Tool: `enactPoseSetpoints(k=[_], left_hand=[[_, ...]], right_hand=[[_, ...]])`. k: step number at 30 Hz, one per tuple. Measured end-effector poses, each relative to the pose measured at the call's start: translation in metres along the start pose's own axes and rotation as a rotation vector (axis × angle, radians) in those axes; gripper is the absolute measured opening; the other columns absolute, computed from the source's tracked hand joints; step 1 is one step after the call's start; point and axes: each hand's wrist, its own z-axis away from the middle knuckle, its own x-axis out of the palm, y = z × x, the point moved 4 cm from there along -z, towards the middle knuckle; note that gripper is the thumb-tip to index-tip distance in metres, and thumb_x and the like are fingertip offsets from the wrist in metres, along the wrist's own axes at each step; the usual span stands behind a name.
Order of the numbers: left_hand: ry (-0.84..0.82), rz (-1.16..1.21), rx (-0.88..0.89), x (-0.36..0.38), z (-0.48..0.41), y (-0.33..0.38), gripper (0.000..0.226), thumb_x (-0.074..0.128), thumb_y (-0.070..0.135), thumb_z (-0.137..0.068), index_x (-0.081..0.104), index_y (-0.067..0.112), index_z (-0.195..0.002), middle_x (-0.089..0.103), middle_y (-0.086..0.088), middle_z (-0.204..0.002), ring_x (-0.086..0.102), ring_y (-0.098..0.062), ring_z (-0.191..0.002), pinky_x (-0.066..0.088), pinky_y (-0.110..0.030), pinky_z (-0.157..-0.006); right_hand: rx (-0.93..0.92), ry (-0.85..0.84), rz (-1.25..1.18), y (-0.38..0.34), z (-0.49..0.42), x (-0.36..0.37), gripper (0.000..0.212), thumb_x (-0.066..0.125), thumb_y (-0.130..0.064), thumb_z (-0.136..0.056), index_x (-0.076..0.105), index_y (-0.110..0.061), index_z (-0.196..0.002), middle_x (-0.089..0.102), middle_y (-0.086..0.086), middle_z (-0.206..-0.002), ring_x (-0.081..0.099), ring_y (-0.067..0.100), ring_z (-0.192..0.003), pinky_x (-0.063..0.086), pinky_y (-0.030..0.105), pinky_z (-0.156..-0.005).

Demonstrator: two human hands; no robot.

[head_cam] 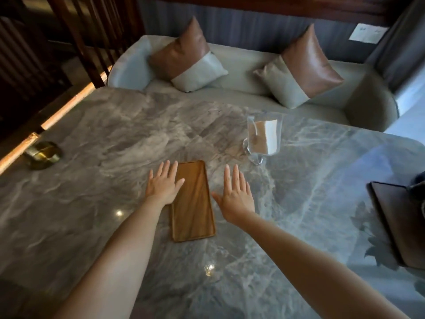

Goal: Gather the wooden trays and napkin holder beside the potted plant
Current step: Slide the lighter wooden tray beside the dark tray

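Two bare hands out flat over the grey marble table (115,139), fingers spread, holding nothing. Landmark: the light wooden tray (192,203), lying flat and lengthwise near the table's middle. Left hand (163,183) sits at the tray's far-left corner, thumb and inner fingers over the tray's edge; can't tell if the palm presses down or hovers. Right hand (236,195) is just right of the tray, thumb tip close to its right rim, not clearly touching.

Well right of the tray, at the table's right edge: a dark tray (391,217), cut off by the frame, with something dark on its far corner, too cropped to identify. Leaf-shaped reflections in the tabletop beside it.

Beyond the tray, to its far right: a clear napkin holder (263,137), upright, with what looks like napkins inside.

Far left of the tray, at the table's left edge: a small dark round dish (42,154), contents unclear.

Past the table, behind all of this: a pale sofa (241,63) with two brown-and-grey cushions (187,56), one left, one right.
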Motion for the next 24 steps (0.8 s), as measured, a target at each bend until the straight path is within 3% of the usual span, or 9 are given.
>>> enactPoseSetpoints(k=[4, 7, 11, 15, 18, 21, 24], left_hand=[[-0.057, 0.021, -0.051, 0.008, -0.014, -0.014, 0.062, 0.02, 0.047, -0.098, 0.003, 0.019, -0.151, 0.013, -0.006, -0.16, 0.014, -0.025, -0.147, 0.012, -0.045, -0.119], [-0.067, 0.001, -0.07, 0.01, -0.027, -0.019, 0.061, 0.02, 0.046, -0.099, 0.006, 0.018, -0.151, 0.021, -0.01, -0.158, 0.02, -0.027, -0.145, 0.016, -0.046, -0.117], [-0.068, -0.036, -0.071, 0.011, -0.045, -0.02, 0.061, 0.02, 0.045, -0.099, 0.007, 0.017, -0.151, 0.027, -0.014, -0.155, 0.025, -0.031, -0.142, 0.021, -0.045, -0.115], [-0.079, -0.047, -0.048, 0.016, -0.063, -0.015, 0.061, 0.019, 0.046, -0.099, 0.008, 0.016, -0.151, 0.025, -0.017, -0.154, 0.024, -0.032, -0.142, 0.022, -0.046, -0.115], [-0.081, -0.049, -0.032, 0.02, -0.072, -0.011, 0.059, 0.021, 0.045, -0.099, 0.016, 0.014, -0.149, 0.028, -0.019, -0.152, 0.028, -0.034, -0.14, 0.025, -0.046, -0.113], [-0.074, -0.054, -0.026, 0.025, -0.077, -0.008, 0.057, 0.024, 0.044, -0.099, 0.027, 0.01, -0.144, 0.036, -0.021, -0.146, 0.035, -0.036, -0.134, 0.03, -0.046, -0.108], [-0.072, -0.027, -0.038, 0.027, -0.08, -0.004, 0.056, 0.026, 0.044, -0.098, 0.034, 0.005, -0.139, 0.041, -0.024, -0.142, 0.039, -0.038, -0.131, 0.032, -0.047, -0.106]], right_hand=[[0.093, -0.123, -0.105, -0.007, 0.0, 0.028, 0.068, 0.03, -0.048, -0.094, -0.004, -0.021, -0.145, 0.02, 0.013, -0.152, 0.019, 0.031, -0.139, 0.026, 0.045, -0.111], [0.219, -0.236, -0.266, -0.003, 0.004, 0.046, 0.061, 0.032, -0.046, -0.094, 0.005, -0.025, -0.145, 0.034, 0.016, -0.145, 0.036, 0.035, -0.131, 0.036, 0.049, -0.102], [0.348, -0.298, -0.365, 0.004, 0.008, 0.061, 0.054, 0.034, -0.045, -0.093, 0.02, -0.021, -0.139, 0.059, 0.018, -0.12, 0.058, 0.035, -0.105, 0.048, 0.048, -0.09], [0.437, -0.336, -0.468, 0.012, 0.01, 0.076, 0.038, 0.041, -0.042, -0.092, 0.037, -0.017, -0.12, 0.065, 0.015, -0.1, 0.065, 0.032, -0.086, 0.055, 0.049, -0.083], [0.522, -0.348, -0.609, 0.017, 0.012, 0.084, 0.02, 0.046, -0.028, -0.09, 0.041, -0.014, -0.102, 0.065, 0.019, -0.09, 0.064, 0.032, -0.067, 0.058, 0.049, -0.076], [0.557, -0.326, -0.642, 0.019, 0.013, 0.091, 0.013, 0.047, -0.012, -0.086, 0.047, -0.009, -0.098, 0.064, 0.021, -0.095, 0.066, 0.037, -0.079, 0.058, 0.051, -0.076], [0.567, -0.307, -0.666, 0.02, 0.016, 0.095, 0.014, 0.047, 0.003, -0.083, 0.049, -0.009, -0.077, 0.053, 0.007, -0.073, 0.066, 0.039, -0.087, 0.058, 0.05, -0.075]])
